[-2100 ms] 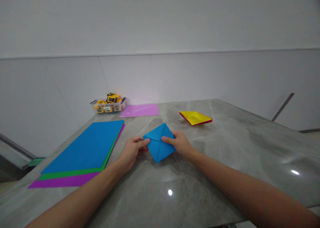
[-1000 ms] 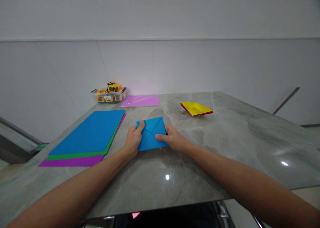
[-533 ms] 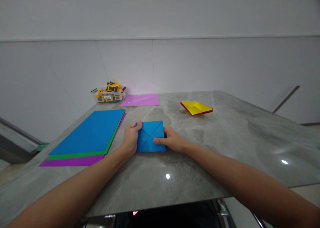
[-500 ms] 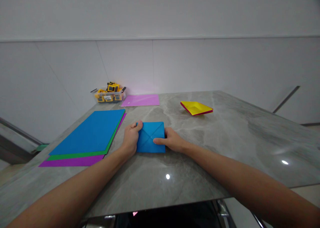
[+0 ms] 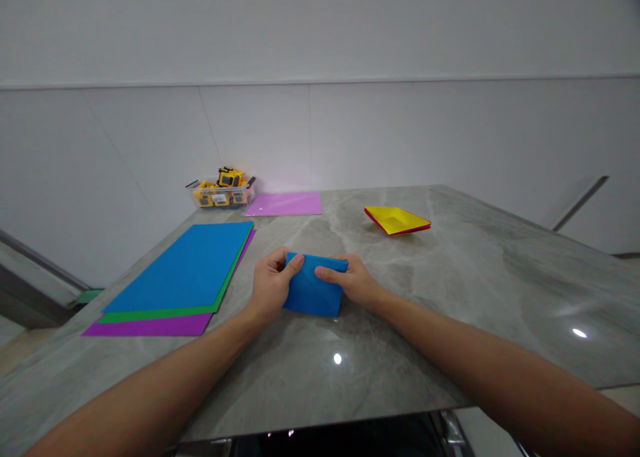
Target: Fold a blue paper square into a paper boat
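Between my two hands is a folded blue paper [image 5: 315, 291], tilted and held just over the grey marble table. My left hand [image 5: 271, 282] grips its left side, thumb on the near face and fingers curled behind. My right hand [image 5: 357, 280] pinches the upper right part, its thumb lying across the face; most of its fingers are hidden behind the paper. The visible face is plain blue. Beyond my right hand lies a folded yellow and red paper piece [image 5: 399, 220], diamond-like in outline.
To the left is a stack of large sheets, a blue sheet [image 5: 185, 263] on top, with green and purple edges beneath. A pink sheet [image 5: 285, 204] lies near the wall. Beside it stands a clear plastic box [image 5: 220, 197] holding yellow toy vehicles. The table's [image 5: 310, 397] front edge is close.
The blue paper has been turned and tilted; the face with crossing creases no longer shows. My left thumb has moved onto its face. The view has shifted slightly.
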Demonstrator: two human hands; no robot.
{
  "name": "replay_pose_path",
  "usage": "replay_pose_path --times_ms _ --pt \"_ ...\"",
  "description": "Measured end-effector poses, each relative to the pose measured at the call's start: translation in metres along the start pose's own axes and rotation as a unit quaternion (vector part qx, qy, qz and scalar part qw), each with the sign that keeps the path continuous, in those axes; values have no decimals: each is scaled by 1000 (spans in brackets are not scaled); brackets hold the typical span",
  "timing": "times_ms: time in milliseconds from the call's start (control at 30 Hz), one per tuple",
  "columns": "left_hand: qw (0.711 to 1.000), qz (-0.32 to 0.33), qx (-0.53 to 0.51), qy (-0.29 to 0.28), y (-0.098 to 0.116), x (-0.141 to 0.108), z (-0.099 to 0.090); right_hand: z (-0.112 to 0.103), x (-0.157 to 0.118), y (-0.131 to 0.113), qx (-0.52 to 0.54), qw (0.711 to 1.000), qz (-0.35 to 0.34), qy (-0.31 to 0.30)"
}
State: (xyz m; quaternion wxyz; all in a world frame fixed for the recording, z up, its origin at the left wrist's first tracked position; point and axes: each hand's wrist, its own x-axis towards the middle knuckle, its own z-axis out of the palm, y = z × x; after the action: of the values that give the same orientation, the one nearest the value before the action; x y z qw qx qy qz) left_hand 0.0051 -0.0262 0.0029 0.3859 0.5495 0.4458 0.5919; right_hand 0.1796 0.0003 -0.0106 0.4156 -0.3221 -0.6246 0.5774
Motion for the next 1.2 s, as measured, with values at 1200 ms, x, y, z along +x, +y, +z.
replay_pose_path --times_ms 1200 --pt "968 -186 -166 -38 -5 7 3 -10 8 13 -38 997 66 7"
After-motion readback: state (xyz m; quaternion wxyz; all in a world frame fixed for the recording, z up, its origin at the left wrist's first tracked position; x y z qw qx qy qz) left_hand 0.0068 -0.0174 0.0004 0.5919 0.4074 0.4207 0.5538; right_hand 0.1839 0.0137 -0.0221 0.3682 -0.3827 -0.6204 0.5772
